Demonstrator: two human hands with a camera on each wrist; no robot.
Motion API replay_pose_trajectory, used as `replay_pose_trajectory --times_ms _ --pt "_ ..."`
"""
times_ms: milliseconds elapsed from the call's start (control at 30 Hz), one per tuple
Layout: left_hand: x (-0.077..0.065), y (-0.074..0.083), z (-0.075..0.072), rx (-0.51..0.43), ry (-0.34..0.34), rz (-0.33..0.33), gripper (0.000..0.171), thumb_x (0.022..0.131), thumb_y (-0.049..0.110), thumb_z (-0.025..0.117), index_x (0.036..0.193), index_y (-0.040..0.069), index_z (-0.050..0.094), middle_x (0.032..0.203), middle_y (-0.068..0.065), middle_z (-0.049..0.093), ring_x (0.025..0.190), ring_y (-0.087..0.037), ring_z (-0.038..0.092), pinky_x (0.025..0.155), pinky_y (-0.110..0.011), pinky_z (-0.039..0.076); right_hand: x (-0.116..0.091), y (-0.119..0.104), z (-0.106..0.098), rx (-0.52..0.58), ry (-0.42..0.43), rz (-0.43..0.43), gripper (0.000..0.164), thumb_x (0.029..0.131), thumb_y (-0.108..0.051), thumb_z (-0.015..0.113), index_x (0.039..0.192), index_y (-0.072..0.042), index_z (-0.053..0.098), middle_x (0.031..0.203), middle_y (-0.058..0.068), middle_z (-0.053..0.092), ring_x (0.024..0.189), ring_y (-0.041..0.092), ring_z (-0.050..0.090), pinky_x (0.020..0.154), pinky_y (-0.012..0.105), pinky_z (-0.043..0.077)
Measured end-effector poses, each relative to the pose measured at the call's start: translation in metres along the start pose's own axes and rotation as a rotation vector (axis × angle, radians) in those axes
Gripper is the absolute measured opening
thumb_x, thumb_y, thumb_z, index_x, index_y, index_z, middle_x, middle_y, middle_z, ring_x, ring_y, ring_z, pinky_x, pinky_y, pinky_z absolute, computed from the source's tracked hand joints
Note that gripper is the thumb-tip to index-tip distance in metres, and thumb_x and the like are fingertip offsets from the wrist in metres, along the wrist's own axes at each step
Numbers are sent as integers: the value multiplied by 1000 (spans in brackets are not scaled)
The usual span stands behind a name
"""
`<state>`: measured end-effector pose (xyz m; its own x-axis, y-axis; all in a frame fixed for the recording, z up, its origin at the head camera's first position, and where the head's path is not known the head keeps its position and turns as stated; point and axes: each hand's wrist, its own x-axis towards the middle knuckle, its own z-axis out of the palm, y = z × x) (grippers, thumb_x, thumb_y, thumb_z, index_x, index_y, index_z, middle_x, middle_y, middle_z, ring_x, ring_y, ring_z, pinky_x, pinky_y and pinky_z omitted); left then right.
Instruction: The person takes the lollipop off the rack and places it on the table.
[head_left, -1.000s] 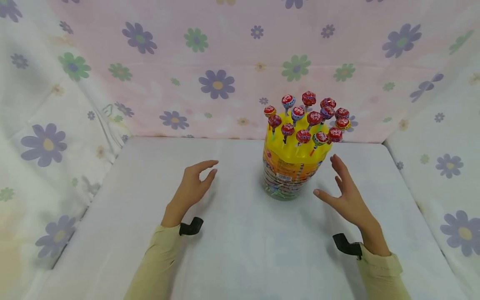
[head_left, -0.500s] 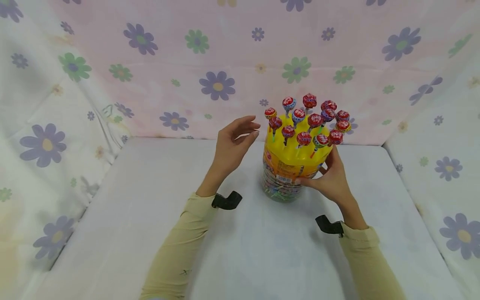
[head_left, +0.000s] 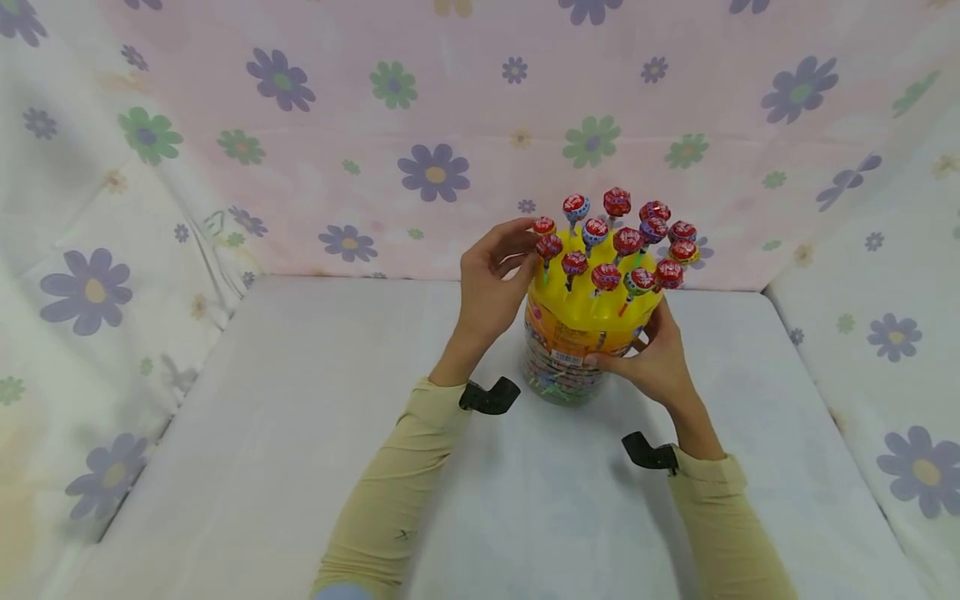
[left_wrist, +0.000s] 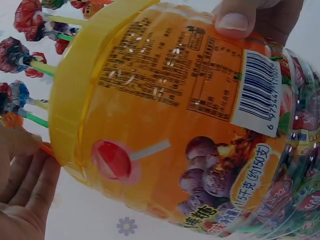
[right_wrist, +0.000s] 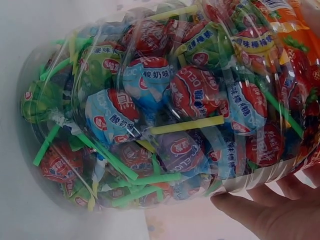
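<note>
On the white table (head_left: 337, 350), leave the candy jar (head_left: 558, 379) standing at about one o'clock, steadied beneath its yellow lid (head_left: 585, 315) by the right hand (head_left: 660, 358), gripping firmly from four o'clock to resist any tug or twist. Ease the left hand (head_left: 491, 287) at nine o'clock of the jar around the red-and-purple lollipop (head_left: 550, 247), so as not to knock it, and attend to the smaller red-and-yellow lollipop (head_left: 543, 226) near ten o'clock on the lid. Seemingly pinched there by that hand, best worked low on its orange stick (left_wrist: 46, 149), in line rather than bent sideways.
</note>
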<state>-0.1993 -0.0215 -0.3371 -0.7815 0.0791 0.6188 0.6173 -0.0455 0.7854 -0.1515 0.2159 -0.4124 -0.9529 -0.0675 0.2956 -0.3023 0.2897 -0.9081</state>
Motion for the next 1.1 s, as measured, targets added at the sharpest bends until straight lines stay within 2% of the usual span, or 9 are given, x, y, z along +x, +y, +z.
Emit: replay_pose_trajectory --times_ms 300,533,633,800,1100 --pt "1 -2 4 20 65 61 31 94 -11 62 125 -13 61 117 -29 66 106 -39 68 96 -36 59 1 -1 3 13 11 -7 90 77 1 85 150 -19 37 136 -4 54 125 12 54 100 23 52" --pt "4 1 -1 20 105 68 32 94 -9 66 126 -11 61 113 -27 67 102 -38 69 92 -40 60 1 -2 3 -14 7 17 88 79 -3 86 150 -20 36 138 -3 54 127 11 53 108 50 49" --pt "4 1 -6 14 117 62 33 93 -9 66 126 -11 61 112 -27 67 101 -38 69 91 -38 61 1 -2 3 -15 6 21 88 80 -3 85 151 -20 36 138 -2 54 127 11 52 108 55 48" --pt "-2 -2 -16 9 129 27 35 93 -9 66 127 -11 60 110 -27 67 98 -37 70 88 -34 61 -1 -2 1 -15 7 26 88 80 -3 86 151 -19 36 138 0 54 128 12 52 109 57 46" --pt "-22 -18 -34 44 135 -115 39 92 -7 69 129 -8 61 111 -26 68 97 -31 71 86 -28 61 -2 -4 0 -22 8 40 89 80 -5 85 151 -19 35 140 3 53 129 17 53 108 57 47"
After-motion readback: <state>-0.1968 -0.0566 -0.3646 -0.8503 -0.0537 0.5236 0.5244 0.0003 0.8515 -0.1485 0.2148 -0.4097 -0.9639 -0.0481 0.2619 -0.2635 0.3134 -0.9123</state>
